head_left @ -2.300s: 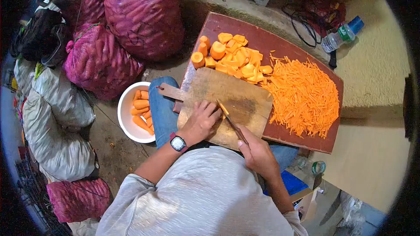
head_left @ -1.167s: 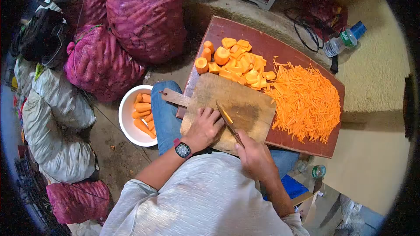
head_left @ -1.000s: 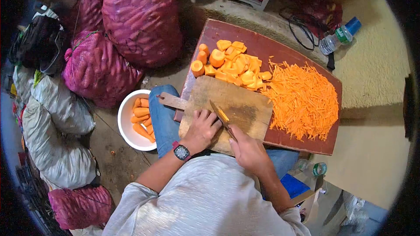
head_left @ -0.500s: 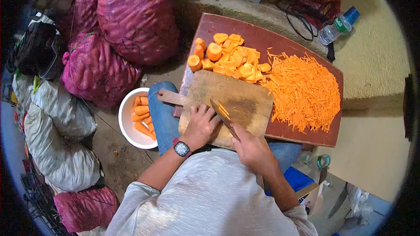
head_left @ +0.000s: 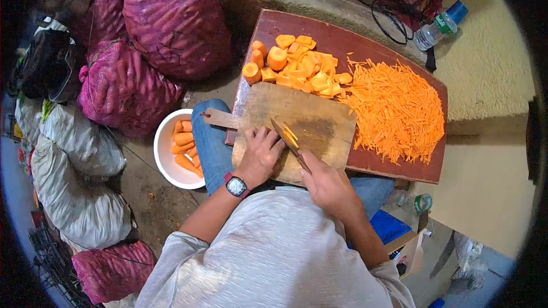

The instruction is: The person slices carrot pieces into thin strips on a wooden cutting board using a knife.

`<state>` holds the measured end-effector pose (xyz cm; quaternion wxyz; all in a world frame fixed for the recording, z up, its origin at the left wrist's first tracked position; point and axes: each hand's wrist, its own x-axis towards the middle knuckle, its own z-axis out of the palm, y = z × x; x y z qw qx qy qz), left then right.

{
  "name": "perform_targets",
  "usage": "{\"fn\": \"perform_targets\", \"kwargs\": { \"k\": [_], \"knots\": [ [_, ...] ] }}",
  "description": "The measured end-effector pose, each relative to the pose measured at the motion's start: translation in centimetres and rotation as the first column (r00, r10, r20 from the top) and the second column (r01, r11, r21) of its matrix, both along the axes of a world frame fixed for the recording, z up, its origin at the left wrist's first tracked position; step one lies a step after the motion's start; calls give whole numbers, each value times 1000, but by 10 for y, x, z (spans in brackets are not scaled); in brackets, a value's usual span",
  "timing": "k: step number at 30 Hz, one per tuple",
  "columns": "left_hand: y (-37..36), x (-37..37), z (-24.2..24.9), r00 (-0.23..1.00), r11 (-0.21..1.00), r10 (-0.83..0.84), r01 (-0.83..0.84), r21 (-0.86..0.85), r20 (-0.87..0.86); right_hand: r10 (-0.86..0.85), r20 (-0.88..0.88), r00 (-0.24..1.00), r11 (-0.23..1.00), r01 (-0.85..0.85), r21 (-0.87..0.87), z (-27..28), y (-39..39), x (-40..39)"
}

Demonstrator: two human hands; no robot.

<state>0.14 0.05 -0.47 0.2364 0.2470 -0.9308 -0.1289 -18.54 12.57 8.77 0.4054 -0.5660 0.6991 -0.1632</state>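
Observation:
My right hand is wrapped round the handle of a kitchen knife, whose blade slants up and left over a wooden cutting board. My left hand rests on the board just left of the blade, fingers curled and closed; whatever lies under them is hidden. A few thin carrot sticks lie along the right side of the blade. Beyond the board are chunks and slices of carrot. To the right rises a big heap of shredded carrot.
The board lies on a dark red tabletop and partly over my lap. On the floor at left stands a white basin of peeled carrots. Pink mesh sacks and white sacks line the left. A plastic bottle lies at upper right.
The whole scene has shifted slightly upward in view. Both hands and the knife hold nearly the same place on the board, with the blade still beside the left fingers.

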Motion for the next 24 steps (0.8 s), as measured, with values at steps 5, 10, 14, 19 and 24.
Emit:
{"fn": "perform_targets", "kwargs": {
  "k": [5,10,14,19,24],
  "knots": [
    [0,0,-1,1000,1000,-22,22,21,-11,-26,9,1000,998,26,50,-1,0,2],
    [-2,2,-1,999,1000,-22,22,2,-29,-22,9,1000,1000,22,10,2,6,2],
    [1,1,-4,1000,1000,5,-5,27,1,-17,-10,1000,1000,17,20,-2,3,2],
    [-2,2,-3,1000,1000,12,-12,-7,-11,-37,29,999,998,38,-46,-2,11,3],
    [1,2,-2,1000,1000,11,-11,-7,6,2,-28,1000,994,-5,-111,-13,11,2]
  ]
}}
